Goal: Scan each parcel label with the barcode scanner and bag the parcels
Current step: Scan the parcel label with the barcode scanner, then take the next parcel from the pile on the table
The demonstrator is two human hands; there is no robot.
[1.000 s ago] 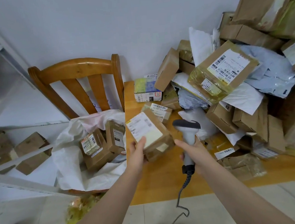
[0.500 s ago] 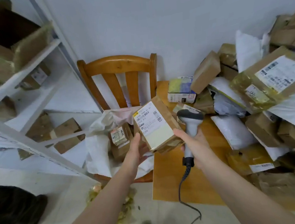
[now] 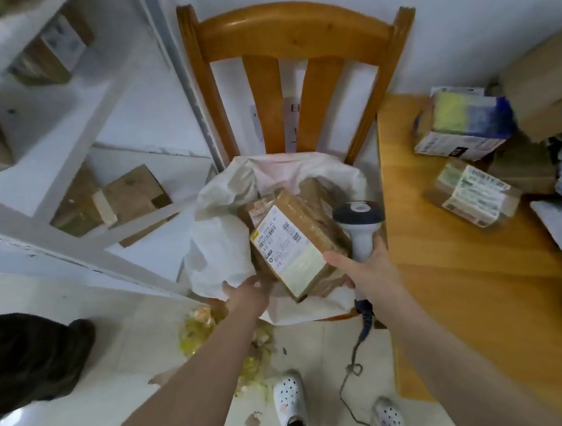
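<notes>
Over the white bag point(image 3: 218, 252) on the wooden chair point(image 3: 291, 32), one brown parcel point(image 3: 289, 246) sits label-up beside the one barcode scanner point(image 3: 358, 216).
Its long axis runs from far left to near right. The right hand point(image 3: 362, 270) wraps its fingers round the scanner's handle, head up and facing away. The left hand point(image 3: 245, 289) reaches the parcel's near-left corner; fingertips hidden, so I cannot tell whether they pinch it. At least two more brown parcels show in the bag beneath.
</notes>
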